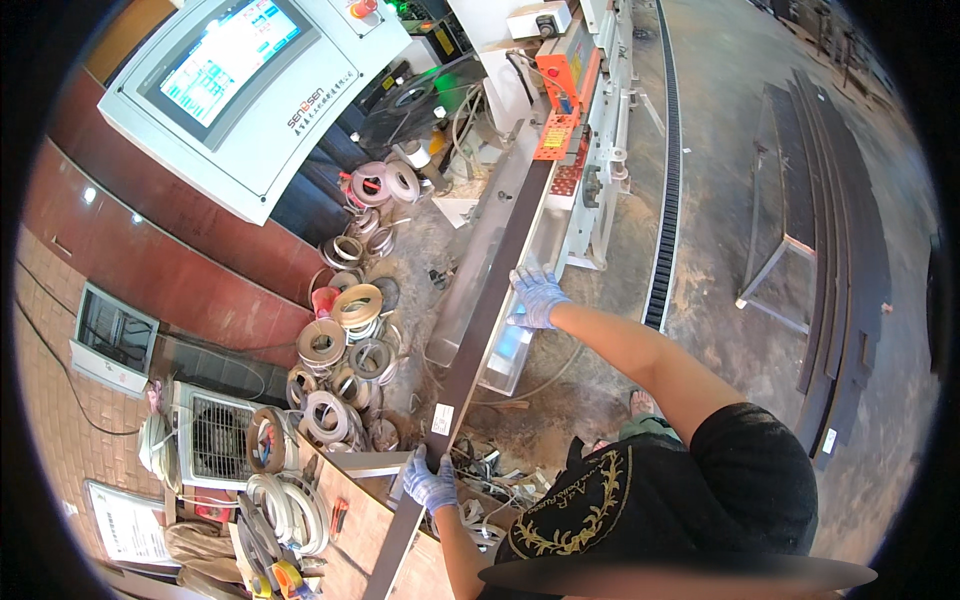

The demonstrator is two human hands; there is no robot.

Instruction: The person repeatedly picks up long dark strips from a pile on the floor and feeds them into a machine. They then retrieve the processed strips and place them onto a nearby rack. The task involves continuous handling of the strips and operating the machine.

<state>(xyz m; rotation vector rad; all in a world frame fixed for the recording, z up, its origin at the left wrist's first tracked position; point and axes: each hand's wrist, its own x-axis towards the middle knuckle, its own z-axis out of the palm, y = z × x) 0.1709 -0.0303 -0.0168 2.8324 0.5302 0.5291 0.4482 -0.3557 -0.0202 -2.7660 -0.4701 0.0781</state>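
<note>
A long, narrow dark brown board (483, 312) with a small white label runs from the bottom of the view up into a machine. My left hand (430, 487), in a white-and-blue glove, is closed around the board's near part, just below the label. Farther up, my gloved right hand (540, 298) rests against the board's right edge. Its fingers are spread over the edge onto the top face, and the thumb stands apart. The board's far end disappears under an orange guard (555, 135) on the machine.
A control panel with a lit screen (228, 65) hangs at upper left. Rolls of edge banding (322, 342) lie heaped left of the board. A wooden bench (350, 510) holds coils and orange-handled pliers (339, 515). Long dark boards (845, 260) lie stacked on a stand at right.
</note>
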